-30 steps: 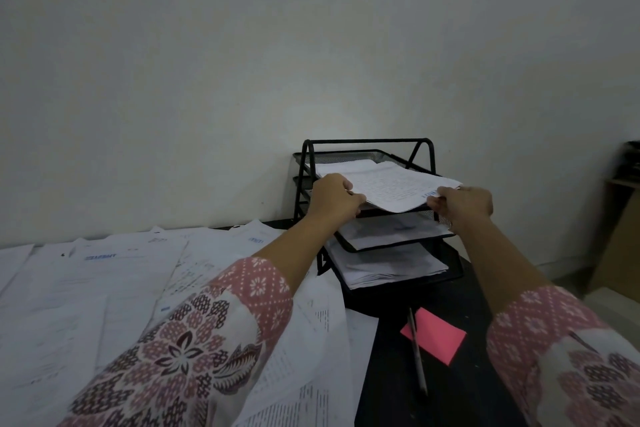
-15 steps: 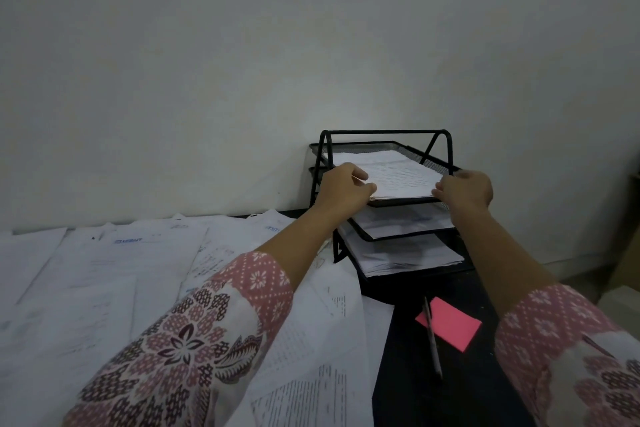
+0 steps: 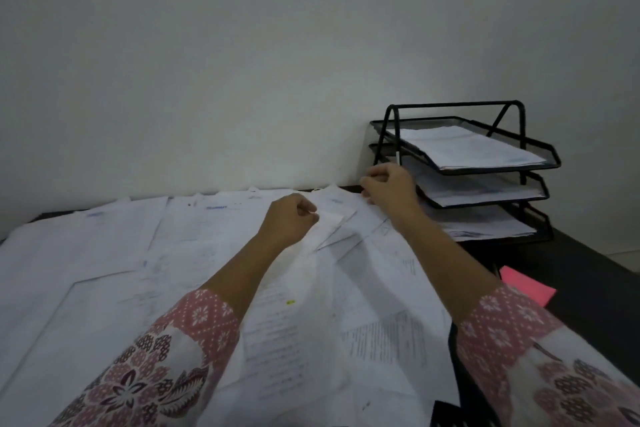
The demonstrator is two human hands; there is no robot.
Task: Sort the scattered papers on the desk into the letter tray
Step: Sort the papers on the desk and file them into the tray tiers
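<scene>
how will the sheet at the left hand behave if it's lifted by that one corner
Probably floppy: the sheet looks like thin single paper and bends up where the left hand seems to pinch it. Likely very light, so lifting it may drag or shift the papers overlapping it. It could crease if the fingers grip hard.

Left hand [image 3: 289, 222] pinches sheet [image 3: 329, 222] corner; right hand [image 3: 389, 189] curled over papers [image 3: 104, 253] beside letter tray [image 3: 552, 158], grip unclear. Three tiers loaded.

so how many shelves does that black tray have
3, stacked at the desk's right end: top shelf, middle shelf, bottom shelf, all holding papers; none looks hidden.
</scene>
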